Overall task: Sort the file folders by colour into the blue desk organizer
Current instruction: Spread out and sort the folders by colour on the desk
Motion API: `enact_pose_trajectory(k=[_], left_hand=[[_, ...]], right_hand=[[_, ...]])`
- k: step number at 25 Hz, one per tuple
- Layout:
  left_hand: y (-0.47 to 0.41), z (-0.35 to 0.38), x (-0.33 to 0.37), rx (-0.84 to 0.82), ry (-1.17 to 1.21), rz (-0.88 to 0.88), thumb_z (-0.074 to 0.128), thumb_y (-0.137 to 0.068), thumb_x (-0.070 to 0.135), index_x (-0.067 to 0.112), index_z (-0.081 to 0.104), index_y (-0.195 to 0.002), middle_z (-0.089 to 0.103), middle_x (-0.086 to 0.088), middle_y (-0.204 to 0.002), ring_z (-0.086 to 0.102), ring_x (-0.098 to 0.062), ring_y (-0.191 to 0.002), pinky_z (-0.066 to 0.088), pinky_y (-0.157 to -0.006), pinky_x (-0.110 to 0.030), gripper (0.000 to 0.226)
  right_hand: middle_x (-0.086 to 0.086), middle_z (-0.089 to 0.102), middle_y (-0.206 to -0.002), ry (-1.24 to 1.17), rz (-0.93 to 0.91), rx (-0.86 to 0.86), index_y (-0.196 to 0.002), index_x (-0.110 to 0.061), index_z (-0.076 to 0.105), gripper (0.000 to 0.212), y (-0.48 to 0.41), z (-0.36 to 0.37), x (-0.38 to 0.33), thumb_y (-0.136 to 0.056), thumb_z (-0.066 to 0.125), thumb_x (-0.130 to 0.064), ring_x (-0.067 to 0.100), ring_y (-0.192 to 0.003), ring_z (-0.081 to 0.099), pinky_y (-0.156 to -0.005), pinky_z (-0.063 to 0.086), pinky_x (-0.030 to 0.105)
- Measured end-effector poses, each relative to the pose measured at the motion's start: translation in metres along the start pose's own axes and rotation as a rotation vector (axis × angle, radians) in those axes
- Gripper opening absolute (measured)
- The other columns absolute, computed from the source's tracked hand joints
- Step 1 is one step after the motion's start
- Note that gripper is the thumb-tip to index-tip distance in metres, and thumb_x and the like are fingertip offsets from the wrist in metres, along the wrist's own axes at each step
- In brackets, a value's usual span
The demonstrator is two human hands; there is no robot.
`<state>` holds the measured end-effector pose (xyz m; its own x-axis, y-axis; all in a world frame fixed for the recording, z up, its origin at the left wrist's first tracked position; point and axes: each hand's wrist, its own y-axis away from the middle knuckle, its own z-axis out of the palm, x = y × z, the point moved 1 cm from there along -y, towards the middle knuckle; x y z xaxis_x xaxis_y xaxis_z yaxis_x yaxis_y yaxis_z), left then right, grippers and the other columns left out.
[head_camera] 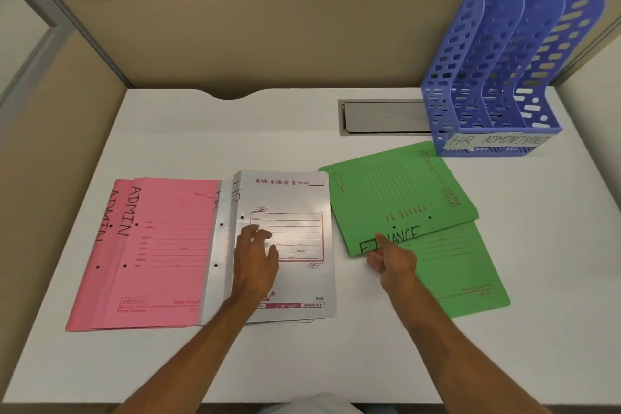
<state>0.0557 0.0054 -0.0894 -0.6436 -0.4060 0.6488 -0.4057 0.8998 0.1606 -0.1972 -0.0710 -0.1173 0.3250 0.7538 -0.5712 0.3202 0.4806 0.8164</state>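
Currently the right hand (393,259) is pinching the near-left corner of the top green folder (386,198), and should be lifting that one alone; the left hand (257,255) is resting loose-fingered on the white folder (295,198).

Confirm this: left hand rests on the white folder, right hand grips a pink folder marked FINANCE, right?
Not quite. The head view shows the FINANCE folder in the right hand is green, not pink; the left hand does rest on the white folder.
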Motion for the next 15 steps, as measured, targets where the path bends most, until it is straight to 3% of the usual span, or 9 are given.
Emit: enact_pose_trajectory(k=[4,6,11,15], left_hand=[[0.013,0.02,0.031,-0.143,0.005,0.108,0.065,-0.09,0.009,0.009,0.063,-0.109,0.051,-0.006,-0.125,0.052,-0.016,-0.111,0.042,-0.09,-0.019,0.019],[0.015,0.032,0.048,-0.244,0.06,0.074,0.066,-0.09,0.016,0.011,0.062,-0.112,0.055,-0.004,-0.118,0.055,-0.017,-0.108,0.044,-0.09,-0.022,0.022],[0.024,0.075,0.095,-0.636,0.538,-0.37,0.069,-0.088,0.034,0.011,0.048,-0.132,0.062,-0.006,-0.121,0.064,-0.021,-0.107,0.052,-0.097,-0.037,0.054],[0.034,0.11,0.125,-0.634,0.887,-0.548,0.066,-0.092,0.017,0.002,0.053,-0.125,0.068,-0.016,-0.118,0.07,-0.028,-0.1,0.059,-0.083,-0.035,0.039]], right_hand=[[0.013,0.057,-0.071,-0.083,0.077,-0.027,-0.102,0.006,0.061,0.016,-0.007,-0.006,-0.012,-0.089,0.069,-0.002,0.01,-0.03,0.04,-0.04,0.044,0.023],[0.014,0.058,-0.073,-0.078,0.073,-0.052,-0.108,0.006,0.06,0.019,-0.005,-0.012,-0.018,-0.091,0.066,0.0,0.015,-0.042,0.051,-0.045,0.051,0.026],[0.02,0.063,-0.088,-0.173,0.043,-0.116,-0.117,0.006,0.056,0.027,0.007,-0.042,-0.029,-0.091,0.06,0.008,0.025,-0.068,0.063,-0.055,0.059,0.031],[0.024,0.066,-0.105,-0.217,0.082,-0.21,-0.116,0.005,0.057,0.027,0.012,-0.07,-0.026,-0.089,0.062,0.006,0.029,-0.081,0.069,-0.06,0.06,0.03]])
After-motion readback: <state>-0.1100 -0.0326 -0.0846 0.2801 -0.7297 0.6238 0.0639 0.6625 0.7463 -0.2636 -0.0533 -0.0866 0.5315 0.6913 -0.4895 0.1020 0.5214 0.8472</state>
